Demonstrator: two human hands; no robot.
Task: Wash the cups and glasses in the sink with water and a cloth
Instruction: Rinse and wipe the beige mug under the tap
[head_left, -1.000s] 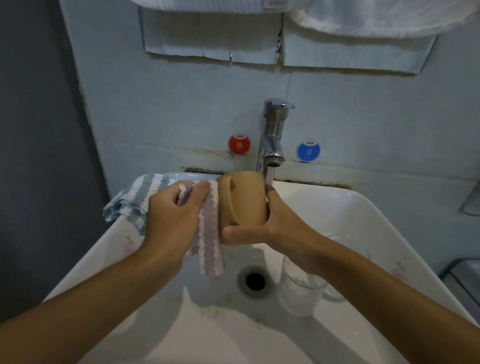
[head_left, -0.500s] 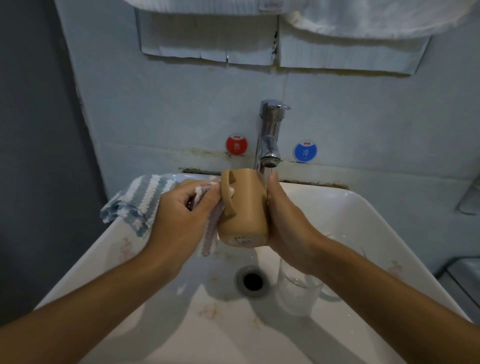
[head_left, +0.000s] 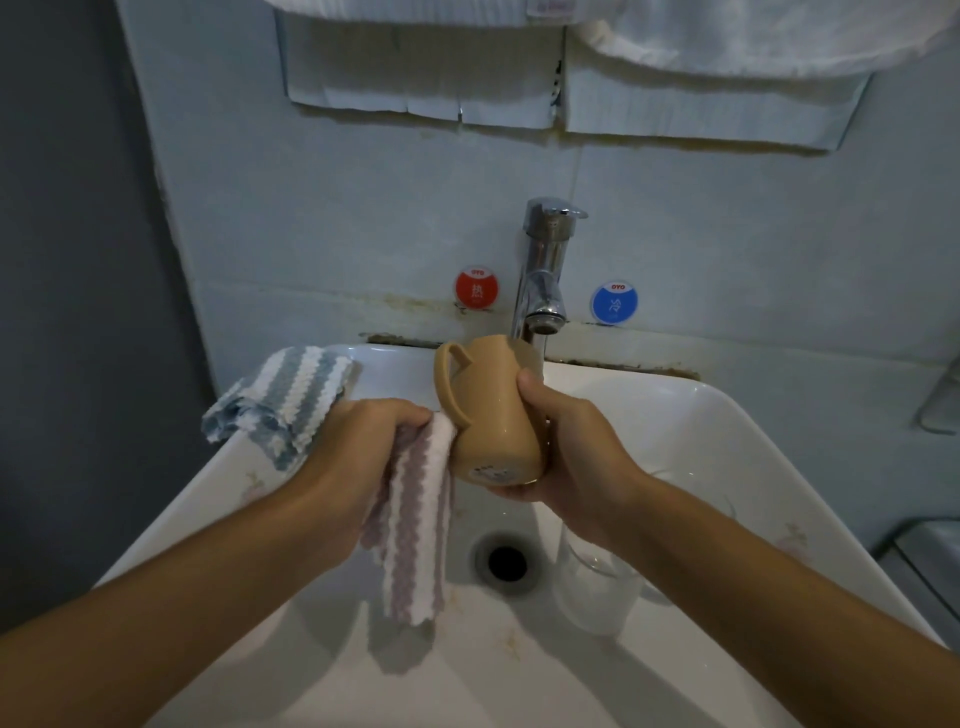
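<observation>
The right hand (head_left: 582, 457) grips the tan cup (head_left: 491, 410) around its body, thumb on the near side and the other fingers wrapped behind, with the cup's base tipped toward the camera and its mouth up under the tap (head_left: 543, 270). A thin stream of water appears to fall just behind the cup's rim. The left hand (head_left: 358, 447) is curled around a bunched pink-and-white striped cloth (head_left: 418, 525), whose upper edge touches the cup just below the handle while the rest hangs down over the sink (head_left: 727, 415).

To do this wiping step well, the person would probably press the cloth firmly against the cup wall and turn the cup with the right fingers so every side passes under the cloth, including the inside of the handle loop. A wet cup is likely slippery, so the right grip should stay snug. A clear glass (head_left: 597, 582) stands in the basin below the right wrist, close enough to be struck if the cup drops. A blue-striped cloth (head_left: 291, 395) lies on the rim beyond the left fingers.
</observation>
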